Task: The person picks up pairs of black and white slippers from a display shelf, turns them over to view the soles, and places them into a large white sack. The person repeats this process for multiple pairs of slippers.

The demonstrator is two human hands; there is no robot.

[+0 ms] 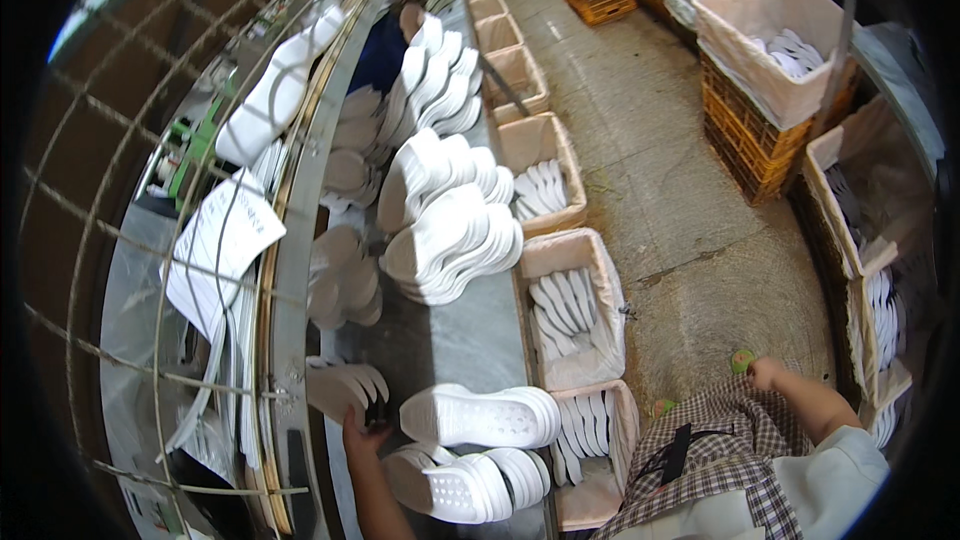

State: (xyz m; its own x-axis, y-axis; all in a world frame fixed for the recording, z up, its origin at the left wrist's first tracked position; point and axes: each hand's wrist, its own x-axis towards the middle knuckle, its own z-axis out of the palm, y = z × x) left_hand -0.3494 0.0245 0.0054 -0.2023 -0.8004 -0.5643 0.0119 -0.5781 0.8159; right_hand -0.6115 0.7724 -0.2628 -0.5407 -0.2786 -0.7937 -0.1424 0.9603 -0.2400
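Note:
My left hand (366,433) reaches to the left side of the metal work table, its fingers curled round the near end of a small stack of white shoe soles (344,386) in shadow. Close to its right lie two more stacks, a long white one of soles (478,414) and a nearer one with small holes (468,486). Well away from the table, my right hand (768,372) hangs low against my checked apron (715,448). Its fingers look curled in; whatever they may hold is hidden.
More sole stacks (456,245) line the table (400,360). Lined bins of soles (612,315) stand along its right edge. Wire mesh (90,210) and a shelf with papers (225,245) border the left. Across the concrete aisle (640,150) are orange crates (745,140) under another lined bin (770,5).

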